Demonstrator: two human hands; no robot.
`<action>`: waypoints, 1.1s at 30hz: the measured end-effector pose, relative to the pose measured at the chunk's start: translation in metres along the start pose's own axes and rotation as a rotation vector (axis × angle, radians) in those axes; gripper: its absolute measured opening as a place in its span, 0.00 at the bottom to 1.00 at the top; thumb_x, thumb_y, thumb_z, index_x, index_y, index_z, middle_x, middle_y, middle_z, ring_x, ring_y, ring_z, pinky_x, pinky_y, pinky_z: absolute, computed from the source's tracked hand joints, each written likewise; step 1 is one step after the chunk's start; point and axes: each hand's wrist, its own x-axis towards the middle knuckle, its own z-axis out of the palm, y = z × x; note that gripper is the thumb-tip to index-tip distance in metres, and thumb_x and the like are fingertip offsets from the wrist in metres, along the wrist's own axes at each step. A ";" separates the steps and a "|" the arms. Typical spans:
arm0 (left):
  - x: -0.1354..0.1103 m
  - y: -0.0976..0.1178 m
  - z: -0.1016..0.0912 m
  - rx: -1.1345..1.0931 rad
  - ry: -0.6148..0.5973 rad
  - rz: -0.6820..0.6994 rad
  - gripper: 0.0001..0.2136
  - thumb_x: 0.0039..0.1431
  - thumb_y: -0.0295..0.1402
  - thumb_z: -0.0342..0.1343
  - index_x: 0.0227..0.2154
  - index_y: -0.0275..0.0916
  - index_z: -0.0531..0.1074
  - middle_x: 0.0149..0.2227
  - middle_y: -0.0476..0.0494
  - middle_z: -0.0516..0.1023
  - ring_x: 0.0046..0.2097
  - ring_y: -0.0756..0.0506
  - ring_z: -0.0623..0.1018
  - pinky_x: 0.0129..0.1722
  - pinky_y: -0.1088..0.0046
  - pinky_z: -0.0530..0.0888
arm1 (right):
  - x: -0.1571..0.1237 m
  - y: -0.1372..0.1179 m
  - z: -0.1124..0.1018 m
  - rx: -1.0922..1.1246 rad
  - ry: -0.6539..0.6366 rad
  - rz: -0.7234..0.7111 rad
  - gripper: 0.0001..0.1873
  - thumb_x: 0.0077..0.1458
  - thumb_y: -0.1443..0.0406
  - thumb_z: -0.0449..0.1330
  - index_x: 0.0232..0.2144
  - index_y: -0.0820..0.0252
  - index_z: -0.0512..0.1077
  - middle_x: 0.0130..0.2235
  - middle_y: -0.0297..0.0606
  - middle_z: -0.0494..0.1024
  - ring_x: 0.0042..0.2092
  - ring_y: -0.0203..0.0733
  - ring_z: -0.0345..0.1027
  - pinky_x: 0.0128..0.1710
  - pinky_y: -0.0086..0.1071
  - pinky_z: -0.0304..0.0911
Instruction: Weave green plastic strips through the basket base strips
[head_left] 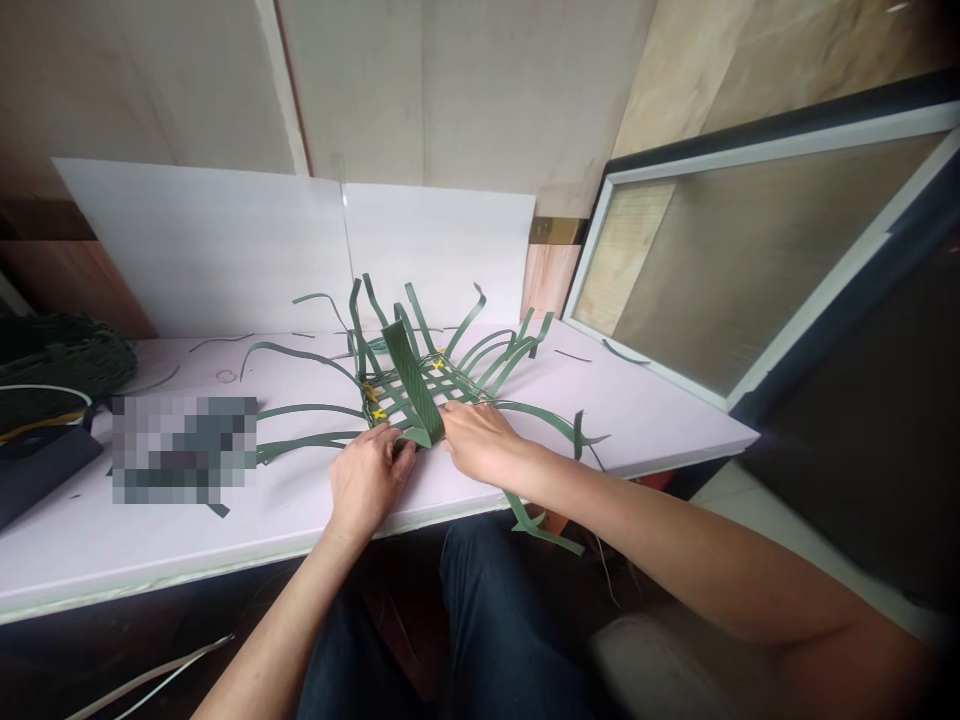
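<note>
Both my hands are down on the pale pink worktop (pixel 660 420), working at the near edge of a half-woven mat of green strips (pixel 420 385). My left hand (pixel 367 478) is curled, fingers pressed together and tucked under the near corner of the weave, thumb side up against it. I can't quite see the fingertips, so whether they actually pinch a strip I can't tell. My right hand (pixel 480 440) lies flat-ish just beside it, fingers together and pushing down on the weave right where the wide green strip (pixel 412 385) ends. That wide strip runs diagonally from the near edge up and away, tilted up off the surface at its far end.

The woven bit sits about mid-worktop, with loose strip ends fanning out all round: some curling up at the back, a few trailing left, one hanging over the front edge by my right forearm. There are small yellow clips (pixel 373 400) along the left side of the weave.

Off to the left is a bundle of green strip stock (pixel 52 365), and white boards (pixel 300 250) lean against the wall behind. A framed glass panel (pixel 735 260) stands on the right.
</note>
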 end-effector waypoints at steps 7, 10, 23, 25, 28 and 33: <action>0.000 -0.001 0.001 -0.008 -0.003 -0.022 0.12 0.62 0.40 0.49 0.30 0.41 0.74 0.32 0.45 0.78 0.36 0.44 0.76 0.27 0.72 0.56 | 0.001 -0.003 0.009 -0.064 0.111 -0.042 0.10 0.54 0.77 0.57 0.40 0.66 0.72 0.39 0.44 0.73 0.42 0.49 0.67 0.38 0.35 0.59; 0.000 -0.002 0.002 -0.007 0.006 -0.019 0.13 0.62 0.41 0.49 0.29 0.41 0.73 0.31 0.45 0.78 0.35 0.44 0.76 0.27 0.72 0.56 | 0.006 0.001 0.011 -0.037 0.077 -0.058 0.05 0.59 0.71 0.59 0.39 0.65 0.73 0.40 0.43 0.73 0.43 0.48 0.66 0.40 0.35 0.58; 0.001 -0.008 0.007 -0.118 0.037 -0.045 0.10 0.60 0.41 0.52 0.35 0.45 0.76 0.30 0.48 0.79 0.34 0.44 0.76 0.28 0.73 0.57 | 0.029 0.012 -0.006 -0.084 0.061 -0.437 0.13 0.60 0.78 0.52 0.39 0.61 0.73 0.37 0.39 0.72 0.37 0.42 0.64 0.34 0.31 0.50; 0.001 -0.008 0.007 -0.118 0.022 -0.052 0.10 0.60 0.42 0.52 0.35 0.45 0.76 0.30 0.48 0.79 0.34 0.44 0.76 0.28 0.73 0.57 | 0.034 0.016 -0.004 -0.046 0.041 -0.400 0.14 0.56 0.79 0.54 0.40 0.61 0.72 0.35 0.38 0.73 0.35 0.41 0.64 0.30 0.30 0.48; 0.002 -0.008 0.006 -0.130 0.000 -0.053 0.10 0.60 0.43 0.53 0.36 0.46 0.76 0.33 0.49 0.80 0.36 0.44 0.77 0.28 0.73 0.59 | 0.036 0.016 -0.004 -0.041 0.077 -0.408 0.16 0.54 0.81 0.55 0.41 0.61 0.71 0.36 0.37 0.74 0.34 0.40 0.65 0.29 0.29 0.48; 0.000 -0.005 0.005 -0.102 0.031 0.066 0.09 0.61 0.41 0.53 0.35 0.46 0.76 0.40 0.49 0.80 0.41 0.43 0.77 0.31 0.72 0.62 | 0.035 0.019 -0.021 0.060 -0.034 -0.275 0.03 0.58 0.73 0.61 0.33 0.62 0.71 0.32 0.34 0.73 0.30 0.36 0.63 0.27 0.28 0.47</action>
